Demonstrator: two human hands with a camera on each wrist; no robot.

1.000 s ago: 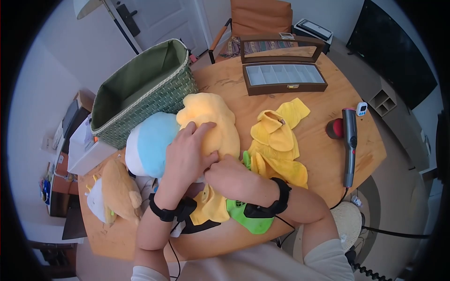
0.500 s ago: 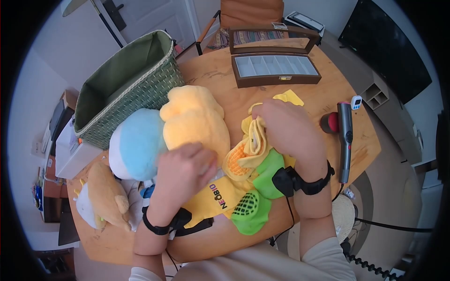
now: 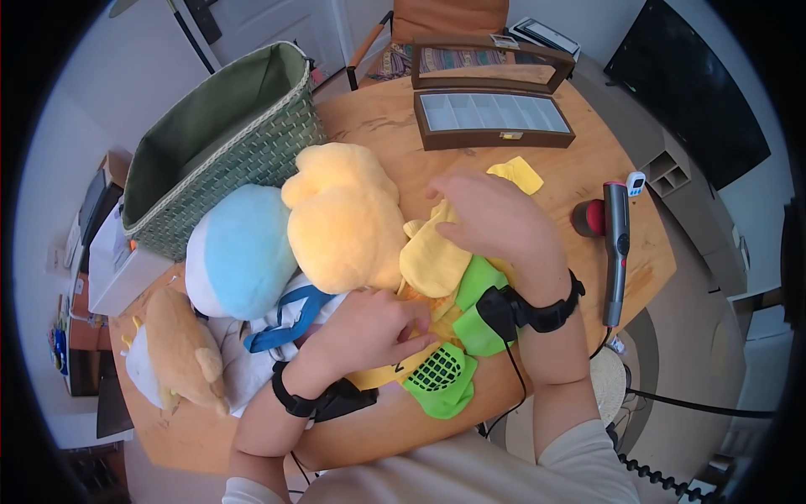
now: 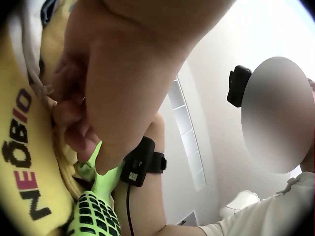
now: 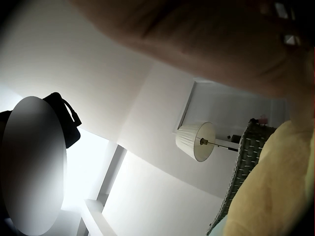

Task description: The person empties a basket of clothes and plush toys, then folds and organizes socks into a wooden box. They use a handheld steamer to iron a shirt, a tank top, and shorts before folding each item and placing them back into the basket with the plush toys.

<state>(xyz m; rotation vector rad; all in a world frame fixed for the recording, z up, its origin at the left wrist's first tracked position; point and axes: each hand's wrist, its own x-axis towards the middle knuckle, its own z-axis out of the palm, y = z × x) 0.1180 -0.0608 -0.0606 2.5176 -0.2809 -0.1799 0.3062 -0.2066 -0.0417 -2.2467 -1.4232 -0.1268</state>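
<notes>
My right hand (image 3: 504, 214) grips a yellow cloth piece (image 3: 435, 259) right of the yellow-orange plush (image 3: 346, 220); its fingertips are partly hidden. My left hand (image 3: 369, 329) is low over yellow fabric with "NEOBIO" lettering (image 4: 20, 142), thumb and fingers bent with a gap between them. Whether its fingertips touch the fabric is unclear. A green piece with a dark grid (image 3: 438, 370) lies below the left fingertips, and another green piece (image 3: 483, 294) sits under the right wrist. In the left wrist view, the left hand (image 4: 118, 83) is beside the grid piece (image 4: 96, 216).
A green woven basket (image 3: 239, 147) stands back left, near a blue-white plush (image 3: 243, 252) and a tan plush (image 3: 178, 349). An opened brown compartment box (image 3: 495, 118) is at the back. A grey styling tool (image 3: 616, 252) and a red round object (image 3: 589, 218) are right.
My hands moved apart from the yellow-orange plush. The right hand went right and took hold of yellow cloth; the left came down toward the lettered fabric. A blue strap is now uncovered.
</notes>
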